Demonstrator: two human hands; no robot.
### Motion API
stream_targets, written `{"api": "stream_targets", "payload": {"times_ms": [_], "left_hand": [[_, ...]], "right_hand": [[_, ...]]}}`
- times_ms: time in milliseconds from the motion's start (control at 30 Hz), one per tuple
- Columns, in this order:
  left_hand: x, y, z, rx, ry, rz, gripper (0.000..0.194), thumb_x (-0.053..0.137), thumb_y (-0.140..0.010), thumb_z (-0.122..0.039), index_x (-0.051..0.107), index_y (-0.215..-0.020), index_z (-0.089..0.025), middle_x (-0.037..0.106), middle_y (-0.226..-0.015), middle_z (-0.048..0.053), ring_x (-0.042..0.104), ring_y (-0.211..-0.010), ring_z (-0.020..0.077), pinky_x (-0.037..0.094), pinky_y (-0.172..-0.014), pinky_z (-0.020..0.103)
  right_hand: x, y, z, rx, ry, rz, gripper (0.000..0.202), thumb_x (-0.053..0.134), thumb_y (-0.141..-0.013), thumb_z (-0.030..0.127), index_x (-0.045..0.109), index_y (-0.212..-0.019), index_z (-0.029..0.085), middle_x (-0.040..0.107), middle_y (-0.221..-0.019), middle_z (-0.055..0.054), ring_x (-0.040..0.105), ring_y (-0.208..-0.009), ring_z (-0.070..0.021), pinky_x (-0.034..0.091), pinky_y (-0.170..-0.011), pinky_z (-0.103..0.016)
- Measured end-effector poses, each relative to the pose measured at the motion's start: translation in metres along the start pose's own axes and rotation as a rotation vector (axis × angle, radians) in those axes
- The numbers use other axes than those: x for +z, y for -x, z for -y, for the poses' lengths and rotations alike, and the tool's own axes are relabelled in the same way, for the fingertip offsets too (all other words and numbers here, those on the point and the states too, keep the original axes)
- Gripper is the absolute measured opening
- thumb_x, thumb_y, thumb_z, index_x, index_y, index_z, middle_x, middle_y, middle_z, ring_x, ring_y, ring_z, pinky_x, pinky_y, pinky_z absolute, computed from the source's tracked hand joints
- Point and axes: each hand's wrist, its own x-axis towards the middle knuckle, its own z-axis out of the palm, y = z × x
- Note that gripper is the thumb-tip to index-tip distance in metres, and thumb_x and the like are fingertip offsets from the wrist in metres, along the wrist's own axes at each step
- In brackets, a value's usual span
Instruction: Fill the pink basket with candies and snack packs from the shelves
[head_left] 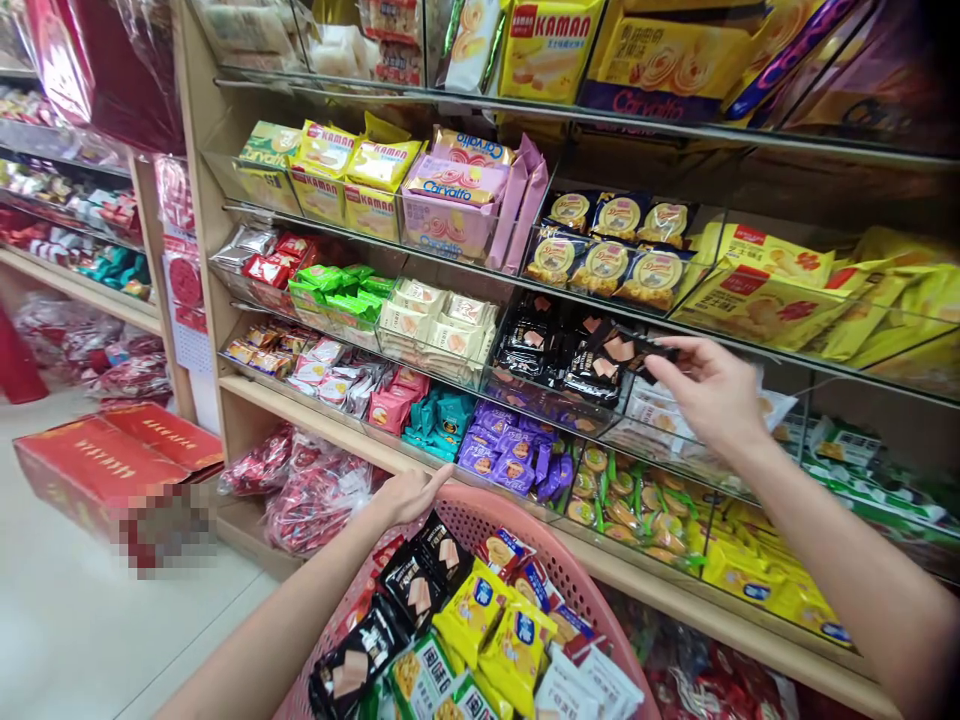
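My right hand is at the middle shelf, thumb and fingers pinched on a black wafer packet. This packet is above a compartment of similar black packets, beside white packets. My left hand is at the far rim of a pink plastic basket, one digit stretched along it and the other fingers mostly hidden. Inside the basket lie black wafer packets, yellow packets, green-and-white packets, white packets and red-and-blue packets.
Glass-fronted shelves hold snacks in divided compartments, including purple packets and round-cookie packs. A red box stands on the floor at left. Bagged red goods sit under the lowest shelf.
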Motion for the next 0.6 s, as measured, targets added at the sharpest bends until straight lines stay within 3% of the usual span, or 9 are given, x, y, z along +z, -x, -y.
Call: {"api": "stream_targets", "payload": {"times_ms": [67,133,267,400,500,600], "left_hand": [[-0.001,0.0,-0.002,-0.063,0.076,0.004,0.08,-0.002,-0.084,-0.056,0.064,-0.096,-0.013,0.065,-0.069,0.012,0.061,-0.068,0.0225,0.031,-0.053,0.026],[-0.001,-0.001,-0.004,-0.102,0.127,0.002,0.086,-0.004,-0.082,-0.061,0.067,-0.082,-0.011,0.065,-0.068,0.013,0.061,-0.067,0.0223,0.033,-0.054,0.026],[-0.002,0.0,-0.006,-0.149,0.189,-0.011,0.089,-0.005,-0.079,-0.064,0.066,-0.069,-0.011,0.066,-0.069,0.014,0.062,-0.067,0.0224,0.034,-0.056,0.027],[-0.003,0.002,-0.007,-0.128,0.191,-0.018,0.089,-0.004,-0.078,-0.066,0.066,-0.07,-0.012,0.066,-0.068,0.013,0.062,-0.068,0.0229,0.034,-0.055,0.027],[-0.003,0.001,-0.006,-0.145,0.18,-0.019,0.088,-0.004,-0.078,-0.066,0.064,-0.065,-0.013,0.066,-0.067,0.013,0.063,-0.069,0.023,0.034,-0.055,0.027],[-0.001,0.0,-0.005,-0.165,0.191,-0.026,0.086,-0.003,-0.077,-0.067,0.063,-0.062,-0.014,0.065,-0.065,0.012,0.063,-0.068,0.0228,0.034,-0.055,0.027]], "right_hand": [[-0.008,0.007,0.019,-0.015,-0.057,-0.005,0.033,0.063,-0.072,0.039,0.059,-0.1,0.022,0.062,-0.085,-0.004,0.056,-0.071,-0.0162,0.047,-0.07,-0.035],[-0.009,0.021,0.04,-0.011,-0.119,0.07,0.03,0.062,-0.073,0.038,0.059,-0.099,0.025,0.062,-0.09,-0.004,0.057,-0.078,-0.0172,0.047,-0.074,-0.036],[0.013,0.065,0.067,0.125,-0.294,0.424,0.025,0.058,-0.077,0.038,0.057,-0.098,0.025,0.062,-0.094,-0.003,0.059,-0.084,-0.0166,0.05,-0.072,-0.032],[0.055,0.114,0.068,0.195,-0.39,0.814,0.024,0.05,-0.083,0.035,0.053,-0.103,0.023,0.061,-0.095,-0.003,0.058,-0.081,-0.014,0.05,-0.069,-0.029],[0.08,0.134,0.067,0.022,-0.306,1.058,0.02,0.048,-0.084,0.029,0.056,-0.101,0.023,0.06,-0.093,-0.002,0.056,-0.081,-0.0133,0.047,-0.072,-0.028],[0.097,0.136,0.073,-0.199,-0.214,1.252,0.019,0.046,-0.085,0.026,0.057,-0.099,0.021,0.06,-0.094,-0.003,0.054,-0.086,-0.0142,0.043,-0.079,-0.029]]}}
